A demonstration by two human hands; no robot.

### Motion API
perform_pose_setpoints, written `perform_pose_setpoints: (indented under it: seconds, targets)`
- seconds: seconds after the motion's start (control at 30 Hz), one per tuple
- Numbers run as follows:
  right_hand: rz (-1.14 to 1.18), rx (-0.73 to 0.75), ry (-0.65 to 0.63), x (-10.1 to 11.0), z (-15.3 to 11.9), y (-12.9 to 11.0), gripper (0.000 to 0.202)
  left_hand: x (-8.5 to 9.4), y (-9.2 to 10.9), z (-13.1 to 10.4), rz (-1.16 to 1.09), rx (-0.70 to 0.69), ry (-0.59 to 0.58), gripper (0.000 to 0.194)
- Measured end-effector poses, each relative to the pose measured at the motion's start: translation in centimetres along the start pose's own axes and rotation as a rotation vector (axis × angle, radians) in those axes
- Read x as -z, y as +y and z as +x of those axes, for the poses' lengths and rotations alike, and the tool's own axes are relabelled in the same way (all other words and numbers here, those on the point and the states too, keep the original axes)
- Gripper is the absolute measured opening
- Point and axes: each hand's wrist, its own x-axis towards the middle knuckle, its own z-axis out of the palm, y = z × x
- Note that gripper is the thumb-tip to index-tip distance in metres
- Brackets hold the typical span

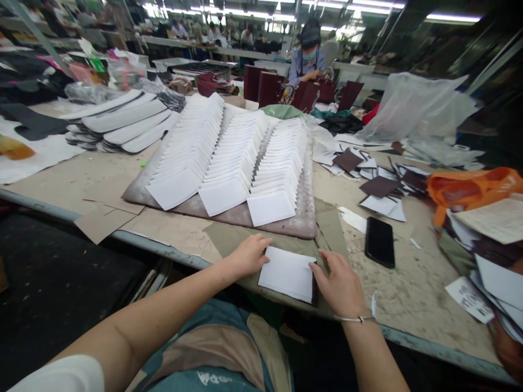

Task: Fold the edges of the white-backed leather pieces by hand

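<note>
Lying near the table's front edge, the white rectangular piece has a dark layer showing at its right side. The left hand touches its left edge, fingers loosely bent; the right hand (the one with a bracelet) rests fingertips at its right edge, half open. Beyond stand three overlapping rows of white pieces on a board; a black phone lies to the right.

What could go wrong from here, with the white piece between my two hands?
The white piece lies close to the front edge of the table, so it may slip off. The left hand is near the overlapping white rows; a bump could disorder them. The phone lies near the right hand and might get pushed.
</note>
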Motion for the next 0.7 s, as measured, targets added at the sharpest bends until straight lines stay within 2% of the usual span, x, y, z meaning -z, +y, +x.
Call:
perform_pose_setpoints:
  seconds: [0.07, 0.13, 0.23, 0.3, 0.5, 0.7]
  targets:
    - [0.019, 0.154, 0.002, -0.1, 1.2, -0.5, 0.038, 0.0, -0.1, 0.6, -0.017, 0.022, -0.037, 0.048]
    - [0.050, 0.253, -0.109, -0.7, 2.4, -0.8, 0.039, -0.1, -0.3, 1.0, -0.023, 0.035, -0.049, 0.044]
    - [0.064, 0.275, -0.290, -2.0, 3.7, -0.9, 0.037, -0.1, -0.6, 1.2, -0.030, 0.024, -0.058, 0.037]
    - [0.068, 0.248, -0.346, -2.7, 4.1, -0.8, 0.033, 0.1, -0.7, 1.3, -0.047, 0.008, -0.077, 0.031]
    - [0.176, 0.200, -0.401, -3.0, 4.1, -0.3, 0.034, 0.7, -0.6, 2.2, -0.077, -0.004, -0.116, 0.021]
    - [0.265, 0.288, -0.331, -3.6, 3.8, 0.5, 0.028, 0.1, -1.3, 2.4, -0.152, -0.077, -0.074, 0.007]
